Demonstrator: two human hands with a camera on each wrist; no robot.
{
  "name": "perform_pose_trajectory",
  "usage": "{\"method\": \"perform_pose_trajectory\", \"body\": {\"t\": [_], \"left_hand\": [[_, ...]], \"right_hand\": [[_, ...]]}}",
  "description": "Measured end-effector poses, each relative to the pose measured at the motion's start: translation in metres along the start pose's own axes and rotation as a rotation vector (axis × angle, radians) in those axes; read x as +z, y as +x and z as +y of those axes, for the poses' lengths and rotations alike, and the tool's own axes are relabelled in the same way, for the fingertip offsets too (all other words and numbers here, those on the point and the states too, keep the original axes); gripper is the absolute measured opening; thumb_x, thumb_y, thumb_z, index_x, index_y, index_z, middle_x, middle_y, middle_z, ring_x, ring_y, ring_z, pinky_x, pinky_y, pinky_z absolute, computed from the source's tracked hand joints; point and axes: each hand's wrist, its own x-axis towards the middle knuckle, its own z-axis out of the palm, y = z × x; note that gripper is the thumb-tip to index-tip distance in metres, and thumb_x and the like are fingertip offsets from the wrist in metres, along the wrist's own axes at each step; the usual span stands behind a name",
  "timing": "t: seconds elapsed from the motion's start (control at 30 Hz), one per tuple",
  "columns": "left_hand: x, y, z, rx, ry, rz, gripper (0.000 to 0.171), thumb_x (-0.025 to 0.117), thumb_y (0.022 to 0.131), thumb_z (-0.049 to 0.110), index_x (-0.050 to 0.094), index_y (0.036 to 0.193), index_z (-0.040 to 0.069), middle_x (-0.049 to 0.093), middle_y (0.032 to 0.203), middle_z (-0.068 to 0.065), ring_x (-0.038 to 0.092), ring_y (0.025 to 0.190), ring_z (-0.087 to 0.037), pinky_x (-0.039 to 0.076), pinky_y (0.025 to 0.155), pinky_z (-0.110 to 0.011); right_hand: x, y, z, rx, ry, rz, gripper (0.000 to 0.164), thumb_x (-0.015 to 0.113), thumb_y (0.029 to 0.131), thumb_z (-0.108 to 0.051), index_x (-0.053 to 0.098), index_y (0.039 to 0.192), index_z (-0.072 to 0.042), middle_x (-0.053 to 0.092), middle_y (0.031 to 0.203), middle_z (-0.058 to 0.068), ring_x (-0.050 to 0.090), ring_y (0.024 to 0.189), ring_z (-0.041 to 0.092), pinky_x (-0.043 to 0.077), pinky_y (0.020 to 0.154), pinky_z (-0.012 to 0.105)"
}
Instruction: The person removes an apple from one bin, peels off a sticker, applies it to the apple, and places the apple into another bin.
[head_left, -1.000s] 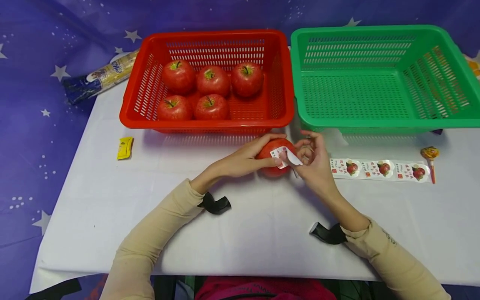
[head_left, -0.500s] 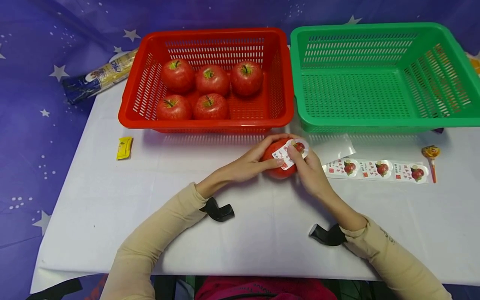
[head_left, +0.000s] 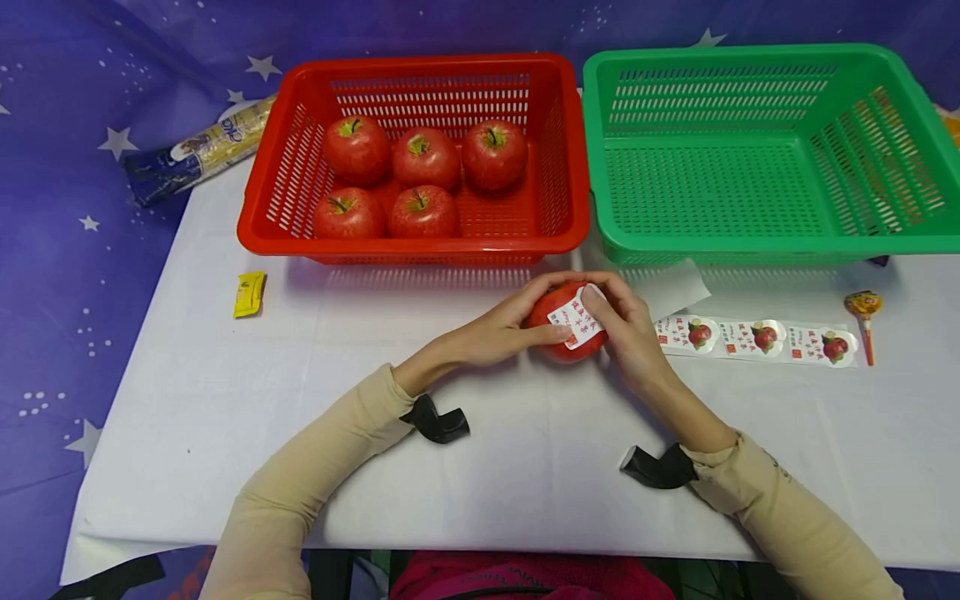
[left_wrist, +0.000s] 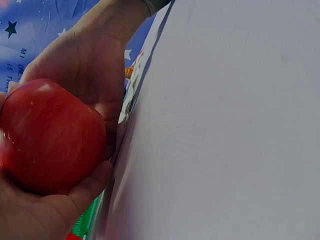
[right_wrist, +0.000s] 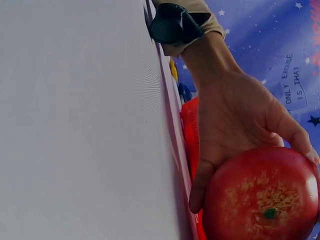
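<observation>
Between both hands, in front of the two baskets, is a red apple (head_left: 572,353) with a white printed label (head_left: 576,315) on its upward side. My left hand (head_left: 498,332) grips the apple from the left, its thumb on the label's lower edge. From the right, my right hand (head_left: 633,333) curls round the fruit, with the thumb pressing the label's upper end and hiding part of it. In the left wrist view the apple (left_wrist: 52,137) shows its smooth side; the right wrist view shows the apple's (right_wrist: 262,200) yellowish end.
Several apples sit in a red basket (head_left: 412,247); beside it stands a green basket (head_left: 750,244). Right of the hands lie a label strip (head_left: 753,338), a translucent sheet (head_left: 675,289) and a lollipop (head_left: 864,308). A yellow packet (head_left: 249,295) and a pasta bag (head_left: 202,154) are at left.
The label's loose end, held up by the right hand a second ago, now lies against the apple under the right thumb. The right fingers have closed round the apple, which shifted slightly right.
</observation>
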Motion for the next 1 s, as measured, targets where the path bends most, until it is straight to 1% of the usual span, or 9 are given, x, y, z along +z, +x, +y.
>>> {"method": "perform_pose_trajectory", "body": {"t": [0.13, 0.23, 0.33, 0.43, 0.57, 0.67, 0.8, 0.9, 1.0], "left_hand": [[-0.002, -0.002, 0.002, 0.01, 0.04, -0.02, 0.063, 0.061, 0.093, 0.012, 0.03, 0.148, 0.009, 0.038, 0.148, -0.005, 0.042, 0.126, -0.013, 0.038, 0.106, -0.027], [-0.003, -0.003, 0.002, 0.017, 0.107, -0.028, 0.064, 0.062, 0.093, 0.014, 0.03, 0.148, 0.011, 0.039, 0.146, -0.005, 0.041, 0.126, -0.013, 0.038, 0.106, -0.027], [-0.005, -0.004, 0.002, 0.013, 0.177, -0.04, 0.064, 0.063, 0.093, 0.017, 0.031, 0.148, 0.014, 0.041, 0.142, -0.005, 0.041, 0.126, -0.014, 0.039, 0.106, -0.029], [-0.006, -0.005, 0.005, -0.015, 0.256, -0.095, 0.067, 0.063, 0.093, 0.024, 0.028, 0.15, 0.018, 0.037, 0.144, -0.004, 0.037, 0.13, -0.015, 0.038, 0.107, -0.031], [-0.011, -0.007, 0.027, -0.031, 0.497, -0.173, 0.067, 0.061, 0.093, 0.039, 0.031, 0.15, 0.022, 0.034, 0.148, -0.001, 0.034, 0.135, -0.014, 0.033, 0.111, -0.03], [-0.016, -0.001, 0.057, 0.043, 0.651, -0.154, 0.057, 0.061, 0.093, 0.041, 0.046, 0.142, 0.016, 0.045, 0.141, -0.001, 0.044, 0.129, -0.013, 0.035, 0.11, -0.028], [-0.019, 0.027, 0.092, 0.075, 0.754, -0.036, 0.06, 0.058, 0.094, 0.045, 0.048, 0.141, 0.008, 0.046, 0.144, -0.006, 0.046, 0.131, -0.016, 0.033, 0.111, -0.025], [-0.021, 0.058, 0.104, -0.045, 0.826, 0.051, 0.078, 0.055, 0.09, 0.058, 0.036, 0.148, 0.009, 0.035, 0.154, -0.006, 0.035, 0.141, -0.017, 0.027, 0.116, -0.025], [-0.023, 0.085, 0.104, -0.184, 0.898, 0.075, 0.092, 0.054, 0.085, 0.067, 0.027, 0.152, 0.009, 0.024, 0.159, -0.005, 0.027, 0.145, -0.016, 0.024, 0.118, -0.026]], "right_hand": [[-0.006, 0.002, -0.006, 0.036, -0.036, -0.027, 0.023, 0.046, 0.101, -0.021, 0.067, 0.1, -0.029, 0.062, 0.101, -0.012, 0.055, 0.084, 0.002, 0.048, 0.067, 0.014], [-0.016, 0.004, -0.012, 0.033, -0.21, -0.152, 0.026, 0.051, 0.099, -0.017, 0.063, 0.121, -0.021, 0.06, 0.108, -0.009, 0.055, 0.085, 0.0, 0.046, 0.067, 0.013], [-0.025, 0.007, -0.018, 0.008, -0.421, -0.324, 0.054, 0.067, 0.089, -0.013, 0.047, 0.139, -0.011, 0.056, 0.12, 0.0, 0.056, 0.097, 0.005, 0.049, 0.077, 0.015], [-0.03, 0.007, -0.021, -0.001, -0.574, -0.412, 0.08, 0.082, 0.075, -0.013, 0.042, 0.144, -0.012, 0.055, 0.128, 0.006, 0.055, 0.107, 0.013, 0.053, 0.081, 0.019], [-0.032, 0.004, -0.026, -0.047, -0.725, -0.421, 0.091, 0.088, 0.068, -0.023, 0.041, 0.146, -0.017, 0.052, 0.136, 0.006, 0.052, 0.116, 0.022, 0.052, 0.09, 0.034], [-0.034, 0.001, -0.03, -0.084, -0.82, -0.412, 0.094, 0.09, 0.064, -0.032, 0.044, 0.144, -0.017, 0.049, 0.141, 0.006, 0.046, 0.127, 0.027, 0.042, 0.101, 0.05], [-0.037, -0.001, -0.034, -0.095, -0.838, -0.412, 0.09, 0.092, 0.06, -0.031, 0.049, 0.138, -0.017, 0.047, 0.141, 0.005, 0.041, 0.132, 0.027, 0.037, 0.104, 0.054], [-0.039, -0.002, -0.037, -0.11, -0.797, -0.438, 0.086, 0.093, 0.059, -0.025, 0.051, 0.134, -0.019, 0.053, 0.134, 0.0, 0.05, 0.123, 0.019, 0.046, 0.097, 0.043], [-0.042, -0.003, -0.039, -0.152, -0.761, -0.497, 0.082, 0.093, 0.06, -0.021, 0.053, 0.131, -0.02, 0.059, 0.122, -0.004, 0.058, 0.108, 0.012, 0.053, 0.086, 0.032]]}}
